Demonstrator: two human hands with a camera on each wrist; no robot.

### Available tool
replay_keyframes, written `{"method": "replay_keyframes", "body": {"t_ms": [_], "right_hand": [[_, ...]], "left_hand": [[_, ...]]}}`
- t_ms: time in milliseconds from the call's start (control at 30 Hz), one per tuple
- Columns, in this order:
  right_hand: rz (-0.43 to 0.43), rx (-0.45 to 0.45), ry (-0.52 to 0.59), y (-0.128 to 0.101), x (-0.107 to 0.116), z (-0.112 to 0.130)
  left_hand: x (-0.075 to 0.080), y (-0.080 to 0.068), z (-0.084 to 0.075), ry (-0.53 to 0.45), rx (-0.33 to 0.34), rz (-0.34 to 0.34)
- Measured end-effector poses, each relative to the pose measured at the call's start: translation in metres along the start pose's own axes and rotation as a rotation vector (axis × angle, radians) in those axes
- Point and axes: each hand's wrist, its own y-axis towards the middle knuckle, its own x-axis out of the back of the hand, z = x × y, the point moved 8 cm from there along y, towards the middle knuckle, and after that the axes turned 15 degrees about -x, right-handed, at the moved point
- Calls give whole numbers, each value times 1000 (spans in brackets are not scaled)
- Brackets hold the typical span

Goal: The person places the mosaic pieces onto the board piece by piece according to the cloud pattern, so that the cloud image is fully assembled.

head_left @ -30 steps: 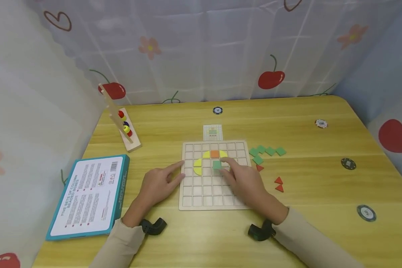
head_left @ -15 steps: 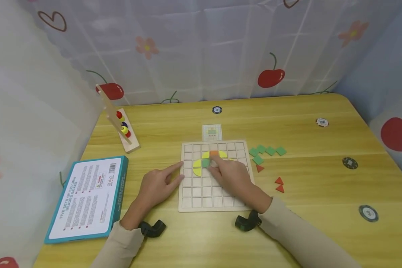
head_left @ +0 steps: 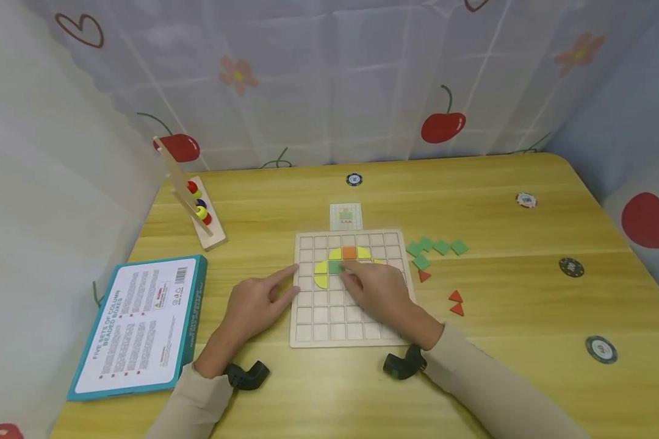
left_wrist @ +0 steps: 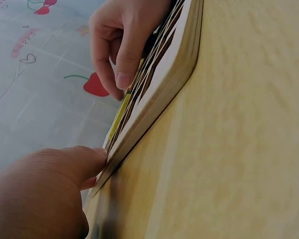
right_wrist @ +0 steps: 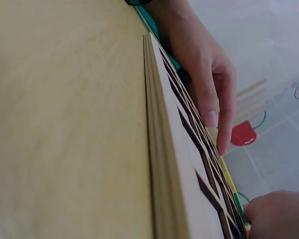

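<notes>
The right hand (head_left: 381, 292) lies flat on the wooden grid board (head_left: 329, 323), fingertips pressing a green square tile (head_left: 335, 267) into a cell beside the yellow pieces (head_left: 322, 274). The tile looks thin, stiff and light, best pinched at its edges. The left hand (head_left: 255, 302), fingers relaxed, braces the board's left edge.

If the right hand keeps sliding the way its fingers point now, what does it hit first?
Most likely the yellow half-circle piece just beyond the green square under the right hand's fingertips, though the exact line is hard to judge.
</notes>
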Motion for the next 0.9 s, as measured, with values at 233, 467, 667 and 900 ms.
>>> {"method": "replay_keyframes", "body": {"t_ms": [233, 467, 667, 900], "right_hand": [[25, 51, 25, -13, 8, 1], [-91, 108, 58, -37, 39, -18], [-169, -71, 13, -39, 68, -65], [-157, -305, -97, -38, 85, -104]], "left_hand": [[-3, -2, 2, 4, 17, 20], [1, 0, 1, 9, 22, 26], [1, 1, 1, 11, 21, 20], [-1, -1, 2, 2, 22, 11]]}}
